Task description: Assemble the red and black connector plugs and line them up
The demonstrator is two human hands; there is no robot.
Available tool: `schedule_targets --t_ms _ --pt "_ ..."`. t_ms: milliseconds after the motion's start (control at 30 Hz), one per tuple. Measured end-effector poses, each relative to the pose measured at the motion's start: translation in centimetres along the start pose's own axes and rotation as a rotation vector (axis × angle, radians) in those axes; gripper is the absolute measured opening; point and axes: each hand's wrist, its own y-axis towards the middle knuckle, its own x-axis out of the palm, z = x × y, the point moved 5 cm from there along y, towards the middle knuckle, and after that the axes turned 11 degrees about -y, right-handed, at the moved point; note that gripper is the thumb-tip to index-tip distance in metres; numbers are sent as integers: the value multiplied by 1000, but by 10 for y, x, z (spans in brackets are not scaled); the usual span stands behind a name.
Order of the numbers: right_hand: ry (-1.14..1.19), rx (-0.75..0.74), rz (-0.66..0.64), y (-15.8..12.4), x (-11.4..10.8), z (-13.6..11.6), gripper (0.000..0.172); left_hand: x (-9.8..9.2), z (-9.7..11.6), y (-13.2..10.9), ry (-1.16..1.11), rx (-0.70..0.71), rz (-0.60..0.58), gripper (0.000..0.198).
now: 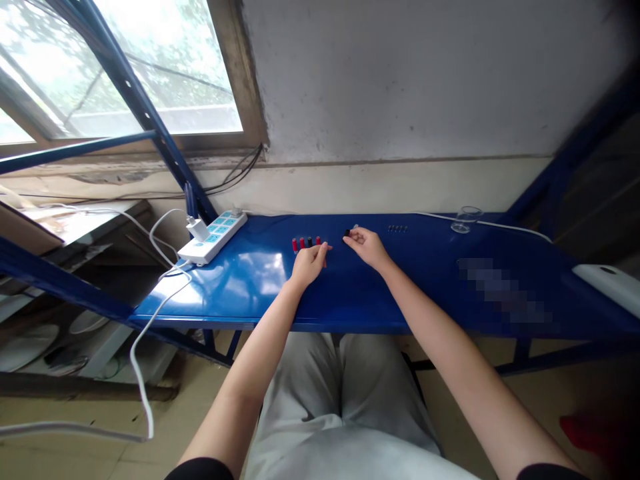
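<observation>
My right hand (367,247) pinches a small black cap-like piece (346,235) between thumb and fingers, just above or on the blue table. To its left, my left hand (307,265) is closed, thumb pressed against the fingers; whatever it may hold is hidden. Just beyond my left hand stands a short row of small cylinders: a red cylinder (295,245) at the left end, another red one beside it, a black cylinder (310,241), and a red cylinder (319,240) on the right. Several tiny metallic pieces (398,229) lie in a row right of my right hand.
The blue table (260,300) runs along the wall. A white power strip (214,237) with a plugged-in adapter (198,229) sits at its left end, cable hanging over the edge. A clear cup (467,219) and a white cable lie at the back right. A white object (610,287) is at far right.
</observation>
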Motion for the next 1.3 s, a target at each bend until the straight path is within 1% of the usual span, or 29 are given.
schedule_targets --t_ms 133,267,367,500,667,733,933,1300 --pt "-183 43 88 18 -30 31 35 4 -1 -1 12 38 -62 52" --pt "-435 120 87 29 -58 64 27 5 0 -1 28 38 -87 52" --pt "-544 139 77 34 -70 79 22 7 0 -1 51 45 -114 53" --pt "-621 154 56 40 -72 88 16 7 1 -1 73 72 -140 52" --pt "-658 204 63 43 -73 92 16 7 3 -2 84 82 -149 52" --pt "-660 218 68 43 -75 93 15 8 4 -2 93 83 -150 52" --pt "-677 262 30 43 -75 95 12 7 5 -2 105 73 -150 51" --pt "-683 277 -21 44 -75 93 12 7 6 -2 81 69 -143 51"
